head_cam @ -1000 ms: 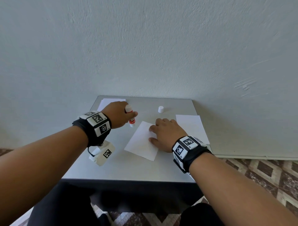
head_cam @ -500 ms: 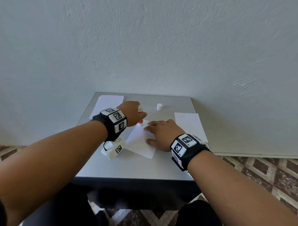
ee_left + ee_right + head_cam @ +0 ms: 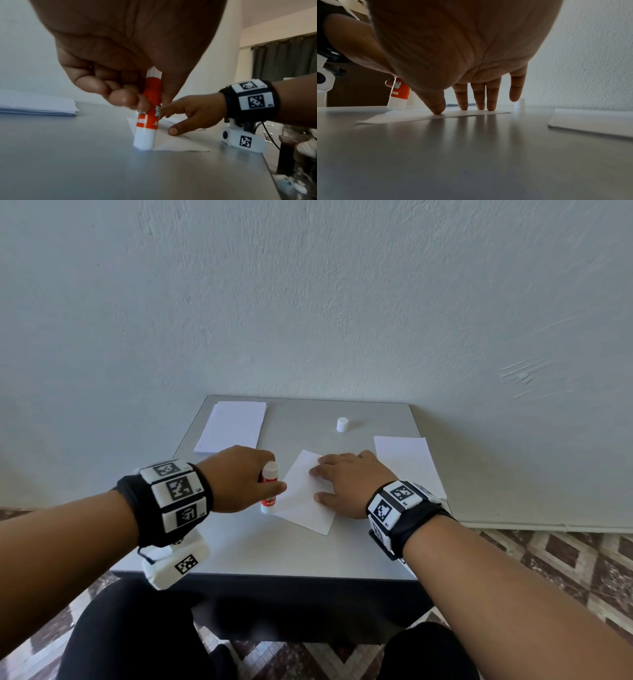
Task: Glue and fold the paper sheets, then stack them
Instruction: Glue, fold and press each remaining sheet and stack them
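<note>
A white paper sheet (image 3: 303, 501) lies skewed in the middle of the grey table (image 3: 257, 549). My left hand (image 3: 239, 477) grips an orange and white glue stick (image 3: 269, 491) upright, its lower end down at the sheet's left edge (image 3: 145, 147). My right hand (image 3: 346, 481) lies flat with straight fingers (image 3: 477, 102) pressing on the sheet's right part. In the left wrist view the glue stick (image 3: 149, 117) sits between thumb and curled fingers. The glue stick (image 3: 399, 94) shows left of my thumb in the right wrist view.
A stack of white sheets (image 3: 233, 426) lies at the table's back left. Another stack of paper (image 3: 407, 463) lies at the right edge. The small white glue cap (image 3: 342, 424) stands near the back. A wall rises right behind the table.
My left hand has carried the glue stick down and towards me along the sheet's left edge, from the far corner to the near left part. The right hand keeps pressing the sheet.
</note>
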